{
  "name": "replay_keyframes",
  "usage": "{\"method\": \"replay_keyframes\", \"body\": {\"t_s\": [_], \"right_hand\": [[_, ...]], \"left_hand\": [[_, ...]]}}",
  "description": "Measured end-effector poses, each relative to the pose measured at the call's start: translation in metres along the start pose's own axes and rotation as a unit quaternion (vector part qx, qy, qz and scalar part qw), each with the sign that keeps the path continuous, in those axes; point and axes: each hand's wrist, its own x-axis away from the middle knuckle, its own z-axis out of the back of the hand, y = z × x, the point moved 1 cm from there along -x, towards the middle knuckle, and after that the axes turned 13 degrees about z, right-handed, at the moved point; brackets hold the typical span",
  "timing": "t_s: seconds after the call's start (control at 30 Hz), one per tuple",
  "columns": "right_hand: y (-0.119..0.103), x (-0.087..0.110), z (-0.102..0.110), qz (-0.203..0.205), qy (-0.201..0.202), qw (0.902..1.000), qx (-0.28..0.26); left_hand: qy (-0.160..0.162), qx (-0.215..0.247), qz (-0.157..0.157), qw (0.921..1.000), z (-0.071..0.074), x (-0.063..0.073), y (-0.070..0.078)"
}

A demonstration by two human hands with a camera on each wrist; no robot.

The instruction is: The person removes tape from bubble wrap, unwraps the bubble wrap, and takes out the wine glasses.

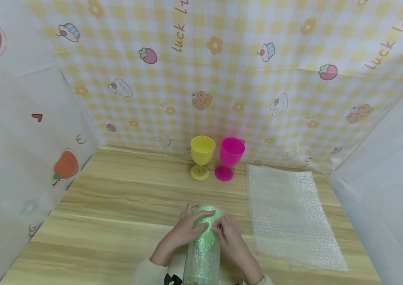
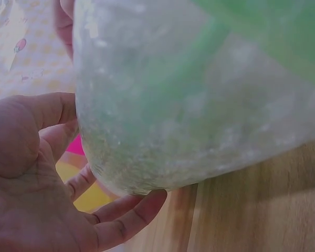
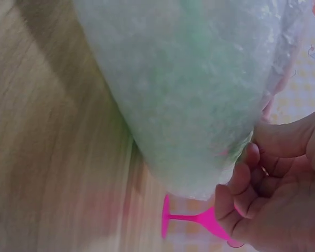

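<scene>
In the head view a sheet of bubble wrap (image 1: pixel 203 263) is rolled into a tube at the front of the table. Through it shows a green goblet (image 2: pixel 273 31), blurred by the plastic; its stem is visible in the left wrist view. My left hand (image 1: pixel 186 226) holds the far end of the roll, fingers bent round its left side and top. On the right side, my right hand (image 1: pixel 232 240) pinches the edge of the wrap between thumb and fingers, as the right wrist view shows.
A yellow goblet (image 1: pixel 203 152) and a pink goblet (image 1: pixel 231 152) stand upright at the back of the wooden table (image 1: pixel 123 198). Flat on the right lies another bubble wrap sheet (image 1: pixel 290 217). Patterned cloth (image 1: pixel 237 79) hangs behind, with pale cloth at both sides.
</scene>
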Motion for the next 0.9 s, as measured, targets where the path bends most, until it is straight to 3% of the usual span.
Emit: {"method": "replay_keyframes", "body": {"t_s": [0.2, 0.67, 0.9], "right_hand": [[0.0011, 0.0036, 0.0012, -0.008, 0.015, 0.9996, -0.021], [0.0015, -0.0018, -0.0004, 0.014, -0.013, 0.9994, 0.029], [0.0029, 0.0023, -0.0041, 0.023, 0.016, 0.9994, 0.019]], "left_hand": [[-0.004, 0.005, 0.001, 1.0000, 0.0019, 0.0014, 0.0007], [-0.004, 0.006, 0.005, 1.0000, 0.0018, 0.0017, -0.0013], [0.000, 0.000, 0.006, 1.0000, 0.0025, 0.0016, -0.0020]]}}
